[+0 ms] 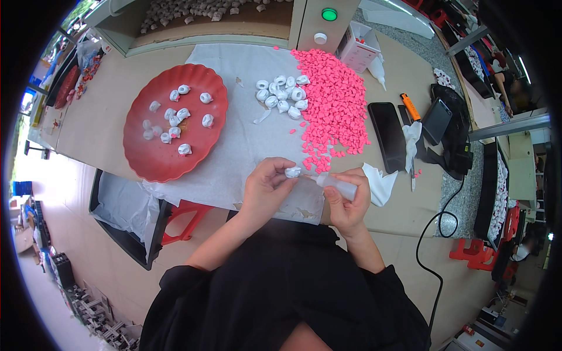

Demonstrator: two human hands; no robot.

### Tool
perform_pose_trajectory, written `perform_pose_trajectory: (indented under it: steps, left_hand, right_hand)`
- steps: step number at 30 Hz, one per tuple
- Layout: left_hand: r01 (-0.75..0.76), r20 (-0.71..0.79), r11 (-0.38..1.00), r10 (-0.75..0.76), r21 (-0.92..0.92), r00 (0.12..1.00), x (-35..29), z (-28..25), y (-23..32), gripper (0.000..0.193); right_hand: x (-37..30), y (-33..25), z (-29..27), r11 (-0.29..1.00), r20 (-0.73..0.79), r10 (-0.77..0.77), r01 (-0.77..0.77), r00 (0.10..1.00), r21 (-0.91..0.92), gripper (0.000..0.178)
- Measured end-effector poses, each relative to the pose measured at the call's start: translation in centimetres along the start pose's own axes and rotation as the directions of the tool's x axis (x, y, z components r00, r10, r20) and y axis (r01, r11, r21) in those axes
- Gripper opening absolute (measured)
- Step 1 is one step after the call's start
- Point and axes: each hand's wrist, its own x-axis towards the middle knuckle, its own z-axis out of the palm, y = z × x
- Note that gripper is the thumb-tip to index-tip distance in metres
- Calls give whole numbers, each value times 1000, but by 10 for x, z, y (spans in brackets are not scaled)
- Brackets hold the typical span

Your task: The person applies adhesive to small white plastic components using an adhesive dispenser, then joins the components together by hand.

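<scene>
Between the thumb and fingers of my left hand (269, 186) is a small white ring-shaped piece (293, 172). My right hand (350, 205) is closed around a translucent squeeze bottle (341, 186), whose narrow tip points left at the white piece. Whether the tip touches it is too small to tell. Beyond my hands, several similar white pieces (281, 93) lie grouped on a white sheet (234, 117). Beside them spreads a large heap of small pink pieces (336, 105). On the left, a red scalloped plate (137, 140) holds several white pieces, some with pink showing.
An open-fronted box (216, 41) with many white pieces stands at the back, a green-lit button (329, 14) on its post. To the right lie a phone (387, 137), an orange-handled tool (410, 107), crumpled tissue (379, 184) and a black cable (430, 234). A black tray (153, 234) sits below left.
</scene>
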Motion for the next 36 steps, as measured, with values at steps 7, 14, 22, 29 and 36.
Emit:
perform_pose_trajectory:
  steps: [7, 14, 22, 29, 36]
  left_hand:
    - [-30, 28, 999, 30, 12, 999, 1, 0, 1, 26]
    - [-21, 28, 1000, 21, -21, 999, 0, 1, 2, 26]
    - [43, 40, 999, -43, -3, 998, -1, 2, 3, 22]
    - [210, 429, 945, -303, 250, 851, -13, 4, 20, 23]
    - [223, 160, 954, -192, -199, 968, 6, 11, 16, 24]
  right_hand:
    - [0, 1, 3, 999, 7, -47, 47, 999, 14, 26]
    - [-3, -1, 0, 993, 15, 81, -82, 997, 84, 27]
    - [19, -3, -30, 427, 47, 619, -386, 784, 817, 27]
    - [25, 2, -56, 648, 77, 634, -583, 770, 491, 27]
    - [35, 9, -63, 722, 135, 603, -610, 786, 326, 26]
